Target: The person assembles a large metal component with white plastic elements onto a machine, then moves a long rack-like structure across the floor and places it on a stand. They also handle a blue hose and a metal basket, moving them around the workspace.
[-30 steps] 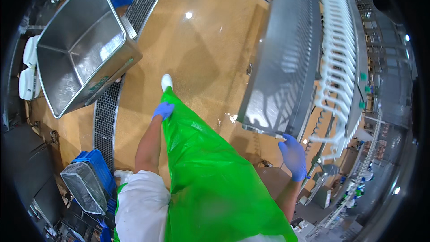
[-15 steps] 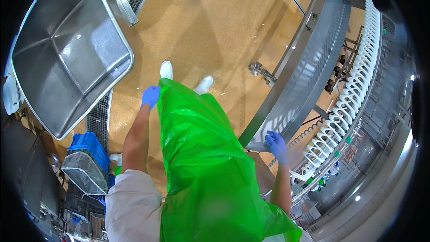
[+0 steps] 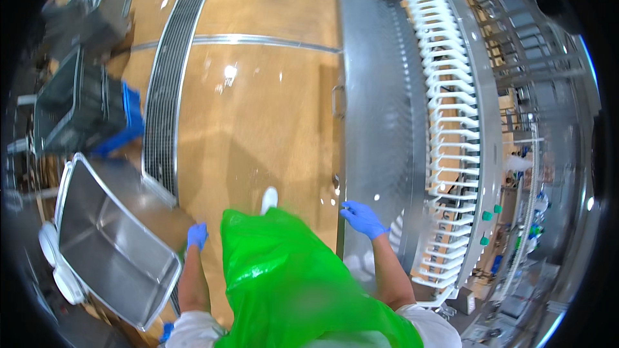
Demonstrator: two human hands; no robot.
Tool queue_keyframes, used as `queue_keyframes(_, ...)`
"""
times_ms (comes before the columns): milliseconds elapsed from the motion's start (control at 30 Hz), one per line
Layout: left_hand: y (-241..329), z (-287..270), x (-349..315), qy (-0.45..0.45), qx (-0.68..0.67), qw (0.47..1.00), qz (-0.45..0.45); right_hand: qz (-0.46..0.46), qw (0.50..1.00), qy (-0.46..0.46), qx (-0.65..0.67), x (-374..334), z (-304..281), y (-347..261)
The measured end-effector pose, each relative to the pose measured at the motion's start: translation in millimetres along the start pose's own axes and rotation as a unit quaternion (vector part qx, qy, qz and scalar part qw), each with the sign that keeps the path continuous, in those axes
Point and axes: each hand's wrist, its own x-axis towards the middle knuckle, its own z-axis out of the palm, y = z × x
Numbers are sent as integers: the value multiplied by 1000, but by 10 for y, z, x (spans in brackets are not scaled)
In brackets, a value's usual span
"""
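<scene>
Left hand (image 3: pixel 198 236) near steel tub (image 3: pixel 122 264), right hand (image 3: pixel 365 219) at steel trough (image 3: pixel 380 122)

Head view: left fingers curl beside the green apron (image 3: pixel 277 270); whether they grasp anything, I cannot tell. The tub stands lower left. Right fingers extend, released, at the trough's left edge; contact is unclear.

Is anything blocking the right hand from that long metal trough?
No, nothing visible stands between: the blue-gloved right hand overlaps the left edge of the long grey metal trough in this view. Whether they touch is unclear.
</scene>
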Motion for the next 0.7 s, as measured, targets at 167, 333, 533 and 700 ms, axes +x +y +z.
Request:
queue_keyframes(167,577,-379,449,40,-210,972,-98,-107,993,48,-26,1231,-764,-691)
queue_keyframes(333,970,-710,930,-13,-232,959,-162,-146,988,26,32,2679,-1236,-1082)
queue_keyframes(533,1329,-1468,1995,-176,-8,982,-64,113,978,79,155,3823,-1582,-1013)
queue_keyframes(700,2569,-2561,3379,-66,-136,982,-115,185,957,-15,221,4213,-1825,-1101)
